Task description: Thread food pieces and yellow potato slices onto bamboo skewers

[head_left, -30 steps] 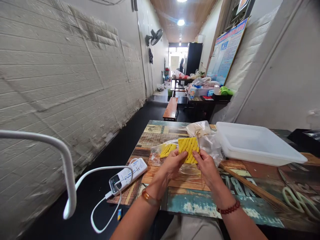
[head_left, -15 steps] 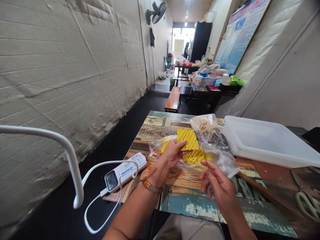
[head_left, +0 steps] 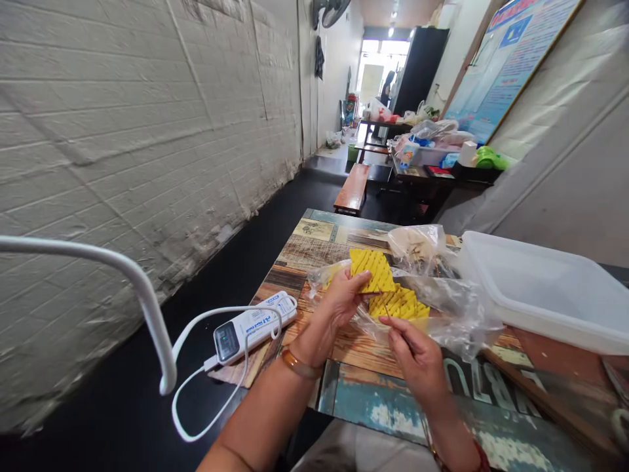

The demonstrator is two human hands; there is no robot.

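Observation:
My left hand [head_left: 344, 298] is closed on a flat yellow slab [head_left: 372, 270] scored with dark diagonal lines, thumb on top. Just below and right of it, my right hand [head_left: 413, 351] pinches a thin brown stick [head_left: 384, 307], whose upper end meets the slab's lower edge. More yellow scored pieces [head_left: 400, 305] lie under the hands on clear plastic [head_left: 462, 314]. Behind them is a clear bag [head_left: 417, 246] with thin brown sticks in it.
A white tray [head_left: 545, 288] sits at the table's right. At the left edge of the patterned table [head_left: 319, 252] lies a white power bank [head_left: 255, 328] with a looping cable. A bench [head_left: 352, 188] and cluttered tables stand beyond; a person is far back.
My right hand has moved left and brought the stick to the slab's lower edge. The slab is tilted differently in my left hand. The camera view has shifted.

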